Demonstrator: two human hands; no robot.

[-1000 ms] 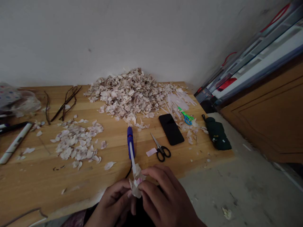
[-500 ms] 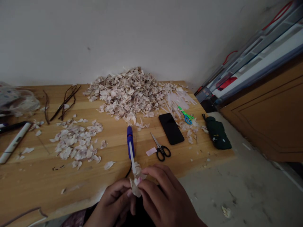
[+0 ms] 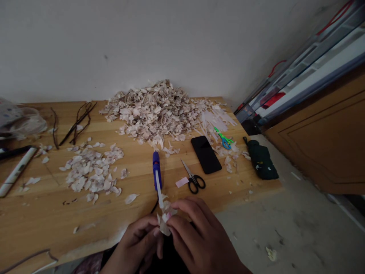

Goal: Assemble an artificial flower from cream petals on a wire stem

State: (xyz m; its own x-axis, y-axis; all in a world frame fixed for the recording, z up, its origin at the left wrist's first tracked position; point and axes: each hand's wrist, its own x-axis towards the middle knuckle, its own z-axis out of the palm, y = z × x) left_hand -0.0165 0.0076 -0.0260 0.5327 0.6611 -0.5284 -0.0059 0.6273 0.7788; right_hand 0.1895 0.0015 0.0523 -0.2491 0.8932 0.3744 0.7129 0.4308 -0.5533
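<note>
At the bottom centre of the frame the left hand [image 3: 137, 247] and the right hand [image 3: 199, 239] meet, fingertips pinched together from either side on a small pale petal cluster [image 3: 165, 220] with a touch of pink in it, held just off the near edge of the wooden table [image 3: 37, 224]. Just above the cluster, a blue glue gun [image 3: 156, 171] lies on the table with its white glue stick pointing down toward the hands, its tip close to the cluster. To the right of it sit black-handled scissors [image 3: 194, 178] with a small pink scrap [image 3: 182, 182] touching their left side, and further up right a black phone [image 3: 205, 154] lies flat. Beyond the phone, green-and-blue scissors [image 3: 224, 139] rest among pale strips, and a dark folded umbrella [image 3: 261, 160] lies at the table's right edge. Left of centre is a loose scatter of petals [image 3: 91, 171]; a far larger petal heap [image 3: 155, 112] fills the upper middle against the wall. Dark twigs [image 3: 78, 121] lie in the upper left, with a clear plastic bag [image 3: 19, 121] at the left edge.
</note>
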